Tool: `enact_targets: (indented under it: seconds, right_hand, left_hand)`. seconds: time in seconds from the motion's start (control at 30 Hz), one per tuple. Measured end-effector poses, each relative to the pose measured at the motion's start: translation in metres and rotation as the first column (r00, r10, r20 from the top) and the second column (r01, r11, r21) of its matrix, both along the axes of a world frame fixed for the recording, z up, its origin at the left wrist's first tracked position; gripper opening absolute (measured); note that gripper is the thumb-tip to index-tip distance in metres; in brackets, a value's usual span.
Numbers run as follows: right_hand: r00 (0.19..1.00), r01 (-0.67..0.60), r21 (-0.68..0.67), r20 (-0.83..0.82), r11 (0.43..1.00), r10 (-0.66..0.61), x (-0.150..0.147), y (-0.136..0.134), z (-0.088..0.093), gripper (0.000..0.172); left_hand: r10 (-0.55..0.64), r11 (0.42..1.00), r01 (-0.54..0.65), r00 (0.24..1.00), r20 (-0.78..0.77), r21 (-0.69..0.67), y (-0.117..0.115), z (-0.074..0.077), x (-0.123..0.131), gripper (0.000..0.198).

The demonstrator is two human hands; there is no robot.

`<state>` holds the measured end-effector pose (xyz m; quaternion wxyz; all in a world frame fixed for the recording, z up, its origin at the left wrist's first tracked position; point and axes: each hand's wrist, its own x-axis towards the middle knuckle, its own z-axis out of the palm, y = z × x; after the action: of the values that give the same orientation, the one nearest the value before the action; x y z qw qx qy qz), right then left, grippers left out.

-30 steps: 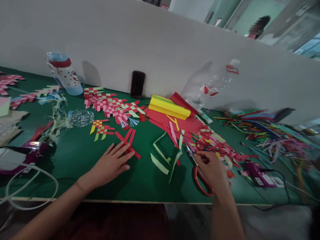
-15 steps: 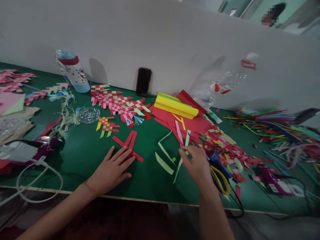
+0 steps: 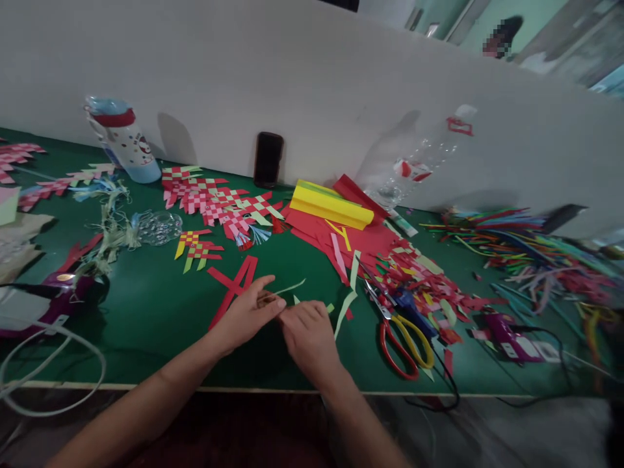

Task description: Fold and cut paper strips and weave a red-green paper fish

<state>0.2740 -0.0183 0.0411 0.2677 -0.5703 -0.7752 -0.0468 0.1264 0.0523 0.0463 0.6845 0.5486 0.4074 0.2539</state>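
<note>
Fingers of my left hand [image 3: 244,317] pinch a pale green strip [image 3: 292,286]; my right hand [image 3: 311,337] has its fingers curled, tips up against the left's, grip hidden, can't tell if it holds the strip too.
Green table [image 3: 136,338] below both hands; red sheets [image 3: 312,233] toward the back with folded yellow paper [image 3: 331,207] on top; woven paper pieces [image 3: 209,203] back left; scissors [image 3: 387,314] with red and yellow handles lie right of my right hand; crossed red strips [image 3: 237,286] flat on the table, partly behind my left hand; strip's thin free end points rightward.
</note>
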Motion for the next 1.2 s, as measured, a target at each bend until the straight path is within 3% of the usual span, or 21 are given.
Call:
enact_targets:
  seconds: [0.13,0.23,0.3,0.37,0.4,0.47,0.6,0.77,0.87,0.97,1.2]
  right_hand:
    - [0.996,-0.007,-0.025,-0.086,1.000,0.004,0.005,-0.013,0.007,0.013]
    - [0.968,0.181,-0.034,-0.169,0.983,-0.184,0.040,-0.015,0.010,0.018]
    - [0.889,0.400,-0.136,-0.183,0.907,-0.419,0.071,-0.011,0.009,0.025]
    - [0.763,0.564,-0.289,-0.176,0.774,-0.622,0.098,-0.005,0.006,0.037]
    - [0.705,0.601,-0.355,-0.188,0.716,-0.684,0.109,-0.001,0.004,0.043]
    - [0.661,0.605,-0.422,-0.206,0.675,-0.721,0.122,0.005,-0.001,0.051]
    - [0.623,0.550,-0.487,-0.301,0.678,-0.722,0.131,0.009,-0.001,0.041]
    - [0.575,0.335,-0.535,-0.535,0.775,-0.618,0.122,0.006,0.013,0.042]
    - [0.453,0.092,-0.557,-0.715,0.826,-0.532,0.109,0.008,0.019,0.041]
    - [0.306,-0.124,-0.534,-0.822,0.836,-0.480,0.092,0.013,0.022,0.037]
    - [0.442,-0.274,-0.587,-0.781,0.762,-0.442,0.034,0.020,0.031,0.033]
  left_hand:
    - [0.096,0.980,-0.075,0.989,0.113,-0.183,0.004,-0.002,0.011,0.045]
    - [0.157,0.957,-0.101,0.969,0.190,-0.273,0.007,-0.003,0.011,0.033]
    - [0.165,0.940,-0.084,0.960,0.225,-0.331,0.009,-0.003,0.009,0.030]
    - [0.142,0.923,-0.038,0.959,0.246,-0.382,0.009,-0.003,0.008,0.030]
    - [0.126,0.915,-0.013,0.959,0.255,-0.404,0.009,-0.002,0.007,0.030]
    - [0.116,0.896,0.018,0.955,0.272,-0.443,0.009,-0.001,0.006,0.030]
    - [0.168,0.861,0.023,0.930,0.327,-0.508,0.010,0.003,0.005,0.025]
    - [0.248,0.823,-0.013,0.908,0.338,-0.568,0.014,0.005,0.004,0.019]
    - [0.264,0.807,-0.012,0.902,0.343,-0.590,0.017,0.005,0.005,0.020]
    - [0.267,0.795,0.005,0.895,0.358,-0.607,0.019,0.005,0.005,0.022]
    - [0.233,0.794,0.104,0.857,0.459,-0.599,0.016,0.002,0.006,0.032]
